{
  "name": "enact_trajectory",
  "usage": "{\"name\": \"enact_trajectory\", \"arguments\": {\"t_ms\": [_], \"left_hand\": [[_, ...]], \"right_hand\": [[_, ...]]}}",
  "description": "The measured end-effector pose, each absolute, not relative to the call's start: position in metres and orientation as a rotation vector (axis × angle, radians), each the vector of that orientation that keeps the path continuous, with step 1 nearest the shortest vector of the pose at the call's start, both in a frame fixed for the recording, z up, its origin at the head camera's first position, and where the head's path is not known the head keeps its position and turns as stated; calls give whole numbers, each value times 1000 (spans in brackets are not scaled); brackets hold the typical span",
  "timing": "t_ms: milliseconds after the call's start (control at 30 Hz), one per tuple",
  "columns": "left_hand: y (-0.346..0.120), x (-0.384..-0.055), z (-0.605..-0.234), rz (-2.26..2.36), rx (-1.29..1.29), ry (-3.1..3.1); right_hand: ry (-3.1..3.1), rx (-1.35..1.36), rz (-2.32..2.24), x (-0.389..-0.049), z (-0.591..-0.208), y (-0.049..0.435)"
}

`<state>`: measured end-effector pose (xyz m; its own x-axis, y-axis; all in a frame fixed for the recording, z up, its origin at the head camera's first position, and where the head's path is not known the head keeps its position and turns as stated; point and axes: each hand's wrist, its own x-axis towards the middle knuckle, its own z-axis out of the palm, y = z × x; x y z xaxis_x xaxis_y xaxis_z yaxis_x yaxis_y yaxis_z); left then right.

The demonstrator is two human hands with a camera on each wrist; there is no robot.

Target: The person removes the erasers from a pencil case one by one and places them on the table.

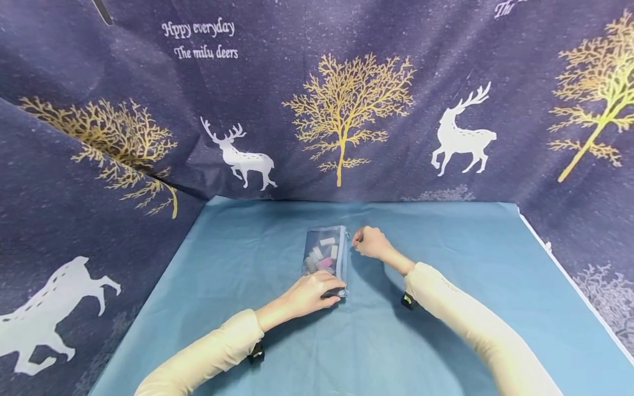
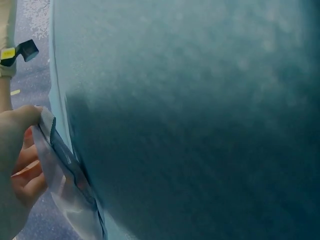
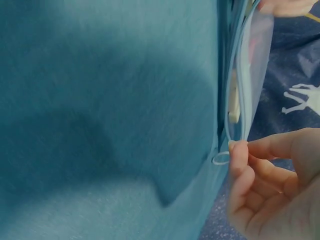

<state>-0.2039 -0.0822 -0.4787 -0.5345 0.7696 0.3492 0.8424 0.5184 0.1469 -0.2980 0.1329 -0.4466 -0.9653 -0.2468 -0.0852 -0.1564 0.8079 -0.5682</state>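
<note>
A clear zipper pouch lies on the blue cloth, with several small white, grey and pink blocks inside. Its zipper runs along the right side, and in the right wrist view the two edges stand apart. My left hand grips the near corner, thumb on one side and fingers on the other in the left wrist view. At the far end of the zipper, thumb and index finger of my right hand pinch the pouch's edge. The fingertips hide whether a zipper pull is between them. A small loop sticks out there.
Blue cloth covers the table. Behind it and to the sides hangs a dark blue curtain with white deer and golden trees. A black wrist camera sits under the right sleeve, another under the left.
</note>
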Motion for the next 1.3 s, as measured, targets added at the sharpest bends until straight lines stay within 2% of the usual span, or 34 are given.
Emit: {"name": "enact_trajectory", "arguments": {"t_ms": [700,1300], "left_hand": [[-73,-213,-472,-350,-1599,-2554],[-67,-219,-467,-370,-1556,-2545]], "right_hand": [[2602,-269,-1050,-243,-444,127],[2527,-304,-1101,-233,-452,126]]}}
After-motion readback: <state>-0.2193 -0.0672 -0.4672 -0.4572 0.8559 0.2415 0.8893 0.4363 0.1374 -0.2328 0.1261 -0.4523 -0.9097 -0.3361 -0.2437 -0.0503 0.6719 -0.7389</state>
